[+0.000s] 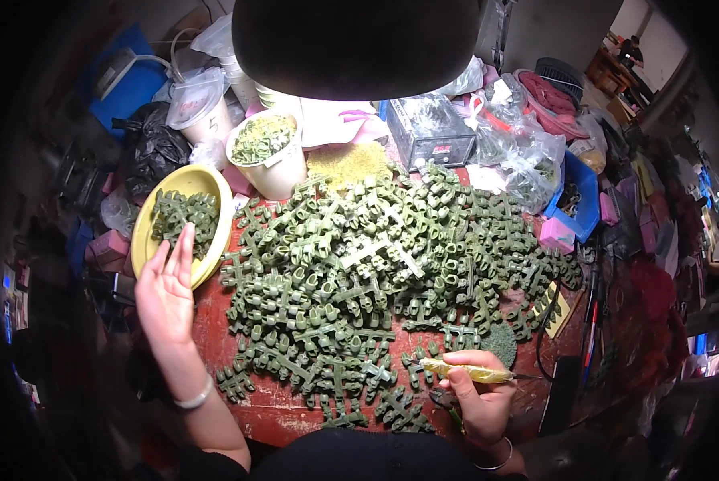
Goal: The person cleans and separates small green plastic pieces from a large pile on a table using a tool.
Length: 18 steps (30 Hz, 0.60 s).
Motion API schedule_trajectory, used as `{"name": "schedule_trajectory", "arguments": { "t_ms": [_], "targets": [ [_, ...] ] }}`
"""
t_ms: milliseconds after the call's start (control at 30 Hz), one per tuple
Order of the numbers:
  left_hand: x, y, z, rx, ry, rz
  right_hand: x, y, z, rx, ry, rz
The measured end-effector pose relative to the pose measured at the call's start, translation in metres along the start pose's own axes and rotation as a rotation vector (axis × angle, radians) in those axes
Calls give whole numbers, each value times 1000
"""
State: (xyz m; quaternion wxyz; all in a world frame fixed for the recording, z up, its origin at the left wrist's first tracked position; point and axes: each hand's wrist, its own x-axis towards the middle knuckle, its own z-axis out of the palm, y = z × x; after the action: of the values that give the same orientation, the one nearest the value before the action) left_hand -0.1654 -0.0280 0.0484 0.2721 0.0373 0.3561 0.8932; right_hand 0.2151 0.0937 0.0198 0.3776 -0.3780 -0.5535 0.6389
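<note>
A broad heap of green branched pieces [359, 264], each with small cup-like parts along a stem, covers the middle of the table. My left hand [167, 297] is open, fingers stretched toward the yellow bowl [142, 248] at the left. Its fingertips overlap the green pieces in the bowl [187, 216]; whether they touch is unclear. At the heap's near right edge, my right hand [484, 401] is closed around a pen-like tool [476, 372] with a yellow wrapped handle and a thin dark tip pointing right. Below that hand, a small pliers-like tool [454, 413] is partly hidden.
A white bucket [275, 172] with green and yellow bits stands behind the heap, beside a dark box [430, 128]. Plastic bags [528, 168] and a blue bin [580, 192] crowd the back right. A dark lamp head [355, 48] hangs above. Red tabletop [267, 421] shows in front.
</note>
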Motion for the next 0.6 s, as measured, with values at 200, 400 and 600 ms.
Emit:
{"name": "schedule_trajectory", "arguments": {
  "t_ms": [200, 400, 600],
  "targets": [
    [-106, -93, 51, 791, -781, -143, 0, 7, -6, 37, -251, -19],
    [-128, -129, 36, 789, -1220, -240, 0, 9, -8, 228, -374, 115],
    [-131, -127, 41, 800, -1102, -168, -1, 13, -12, 251, -323, 75]
  ]
}}
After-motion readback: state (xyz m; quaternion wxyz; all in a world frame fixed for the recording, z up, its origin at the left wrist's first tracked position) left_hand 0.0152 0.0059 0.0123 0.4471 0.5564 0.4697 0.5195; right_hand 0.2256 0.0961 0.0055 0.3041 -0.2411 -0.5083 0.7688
